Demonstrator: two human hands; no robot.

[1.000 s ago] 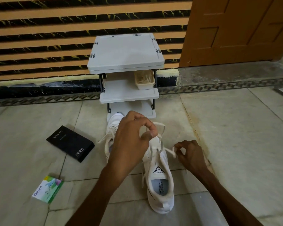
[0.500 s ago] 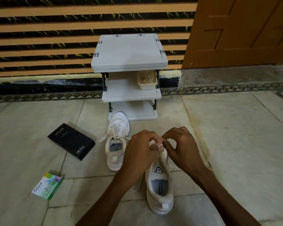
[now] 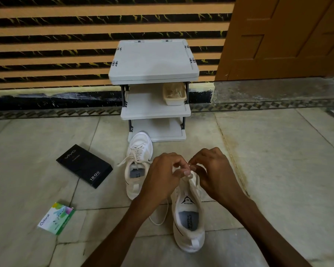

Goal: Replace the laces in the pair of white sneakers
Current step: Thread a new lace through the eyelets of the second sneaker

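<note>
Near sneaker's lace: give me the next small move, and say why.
Probably pull the lace gently upward to take up slack. Both the left hand and right hand pinch it just above the near sneaker and its top eyelets, while a loose loop of it trails on the floor beside the shoe.

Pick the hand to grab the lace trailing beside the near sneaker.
Left, likely: trailing lace lies left of the near sneaker, below the left hand; right hand sits across the shoe.

The left hand [image 3: 162, 174] dropped and the right hand [image 3: 212, 170] moved in (both pinching the lace [image 3: 189, 177]) above the near sneaker [image 3: 189, 228].
</note>
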